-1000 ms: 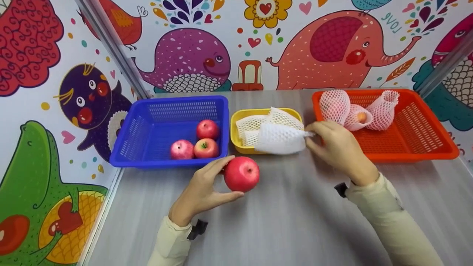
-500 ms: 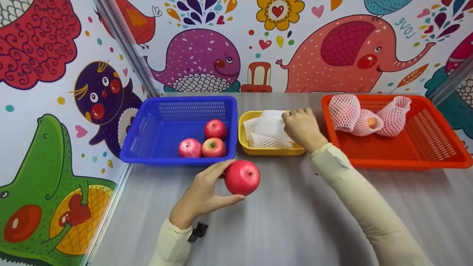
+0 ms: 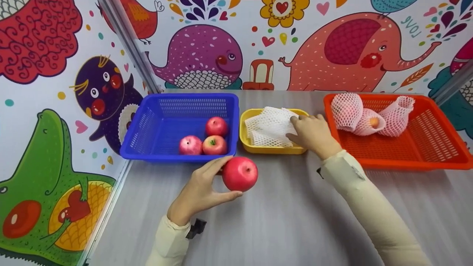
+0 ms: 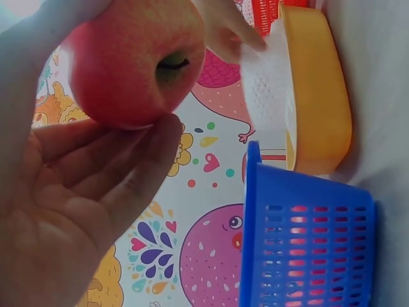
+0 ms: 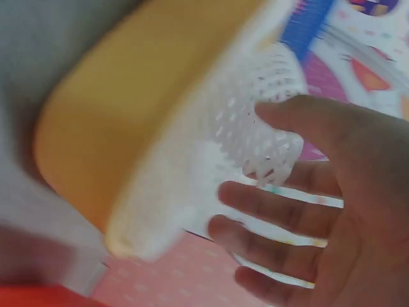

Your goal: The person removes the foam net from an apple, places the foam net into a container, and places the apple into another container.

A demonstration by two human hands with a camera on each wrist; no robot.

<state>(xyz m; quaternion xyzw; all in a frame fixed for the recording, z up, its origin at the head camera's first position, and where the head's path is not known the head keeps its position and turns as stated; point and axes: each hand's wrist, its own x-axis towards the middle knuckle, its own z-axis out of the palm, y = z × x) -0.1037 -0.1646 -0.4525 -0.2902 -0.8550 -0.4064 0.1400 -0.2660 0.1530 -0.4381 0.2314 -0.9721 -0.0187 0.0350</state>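
Note:
My left hand (image 3: 199,190) holds a red apple (image 3: 239,174) above the table, thumb below and fingers above in the head view. In the left wrist view the apple (image 4: 131,64) shows its stem hollow, with fingers against its side. My right hand (image 3: 316,135) is at the right end of a yellow basket (image 3: 273,149) where white foam nets (image 3: 271,125) lie piled. The right wrist view shows the thumb touching a foam net (image 5: 275,137), with the index finger partly hidden behind it and the other fingers spread apart.
To the left, a blue basket (image 3: 179,158) holds three bare apples (image 3: 214,145). At the right stands a red basket (image 3: 391,162) with three apples in pinkish foam nets (image 3: 347,111). A cartoon-printed wall (image 3: 207,55) rises behind and to the left.
A second ago my right hand held a foam net raised at the yellow basket's right; it moved left into the basket, and now its fingers have spread. The left hand keeps the apple.

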